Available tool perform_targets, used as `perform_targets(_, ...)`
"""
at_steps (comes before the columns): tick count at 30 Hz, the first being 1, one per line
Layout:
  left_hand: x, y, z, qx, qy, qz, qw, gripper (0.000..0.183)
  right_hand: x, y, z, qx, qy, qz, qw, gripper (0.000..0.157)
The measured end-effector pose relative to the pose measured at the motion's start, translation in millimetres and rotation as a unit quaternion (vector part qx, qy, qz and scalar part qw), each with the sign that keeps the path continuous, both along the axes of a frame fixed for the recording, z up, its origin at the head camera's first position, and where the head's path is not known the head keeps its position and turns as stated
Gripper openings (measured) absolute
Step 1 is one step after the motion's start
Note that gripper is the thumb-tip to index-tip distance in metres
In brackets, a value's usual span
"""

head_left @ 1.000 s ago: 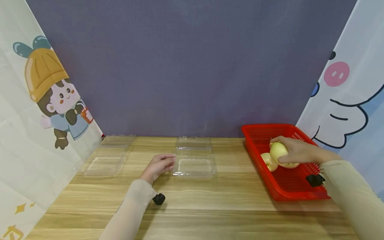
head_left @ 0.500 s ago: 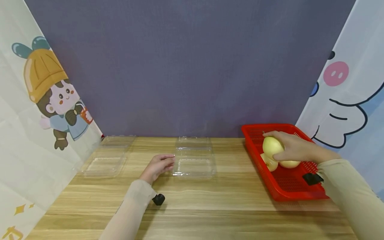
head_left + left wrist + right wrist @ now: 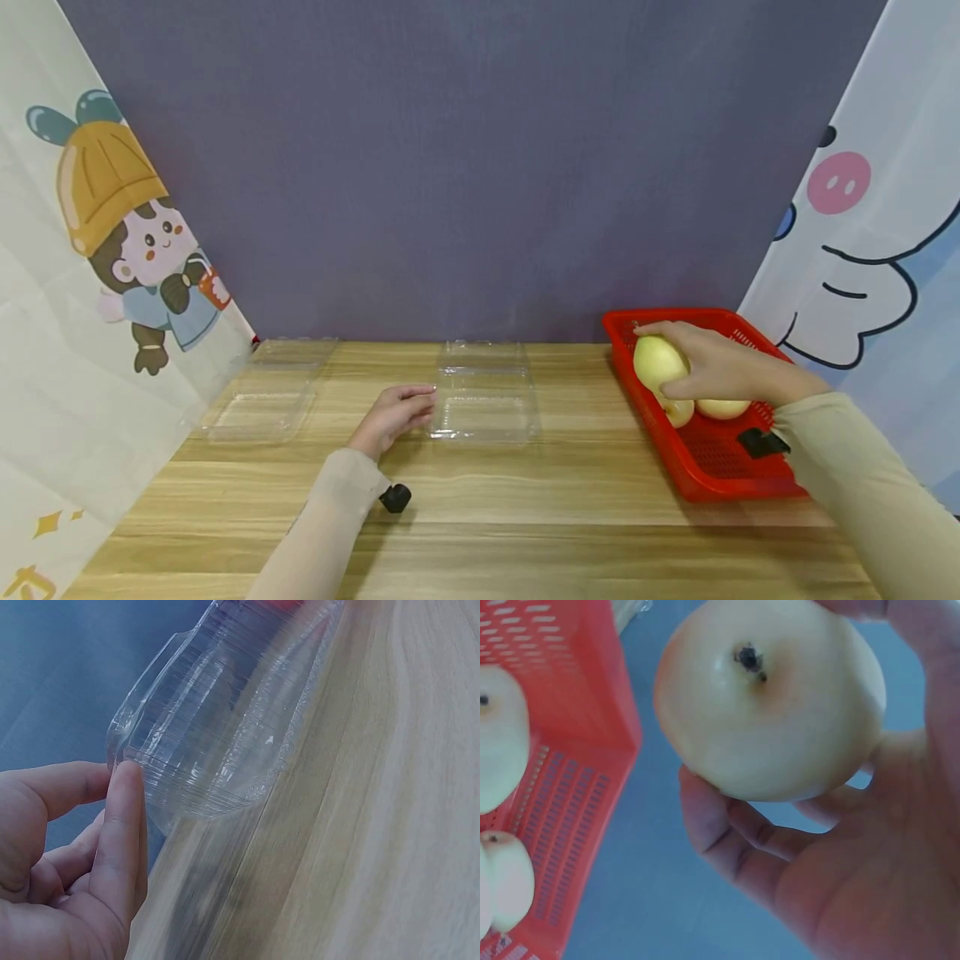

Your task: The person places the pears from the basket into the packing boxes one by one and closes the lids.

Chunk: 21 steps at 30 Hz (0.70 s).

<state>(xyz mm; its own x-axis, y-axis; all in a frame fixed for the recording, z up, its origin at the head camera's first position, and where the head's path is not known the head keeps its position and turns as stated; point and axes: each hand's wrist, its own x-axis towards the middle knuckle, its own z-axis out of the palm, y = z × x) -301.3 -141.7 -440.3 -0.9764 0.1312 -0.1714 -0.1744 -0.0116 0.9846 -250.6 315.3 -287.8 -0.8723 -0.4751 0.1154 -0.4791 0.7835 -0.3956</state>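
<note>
My right hand (image 3: pixel 712 362) grips a pale yellow apple (image 3: pixel 660 365) above the left side of the red basket (image 3: pixel 693 483). The right wrist view shows fingers curled round the apple (image 3: pixel 772 705), its dark blossom or stem end facing the camera. Below, in the basket, lie a yellow apple (image 3: pixel 679 412) and another yellow apple (image 3: pixel 723 409), partly covered by the hand. My left hand (image 3: pixel 393 417) is at the left edge of a clear plastic container (image 3: pixel 487 421) with its lid folded back. In the left wrist view, thumb and finger pinch the rim of that container (image 3: pixel 217 727).
A second clear plastic container (image 3: pixel 258 417), also opened out, lies at the far left of the wooden table (image 3: pixel 540 533). Behind the table hangs a grey-blue cloth (image 3: pixel 480 167), with printed curtains at both sides.
My right hand has lifted the apple from among the others and carried it up and to the left. The left hand stays at the container's edge.
</note>
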Motion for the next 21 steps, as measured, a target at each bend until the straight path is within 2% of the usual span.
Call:
perform_targets(13, 1.2, -1, -1.1, 0.001, 0.0, -0.001, 1.0, 0.036, 0.0, -31, 1.7, -0.017, -0.004, 0.041, 0.999, 0.074)
perform_targets(21, 0.3, -3, -0.7, 0.003, -0.001, 0.002, 1.0, 0.038, -4.6, -47, -2.7, -0.005, 0.024, 0.052, 0.998, 0.076)
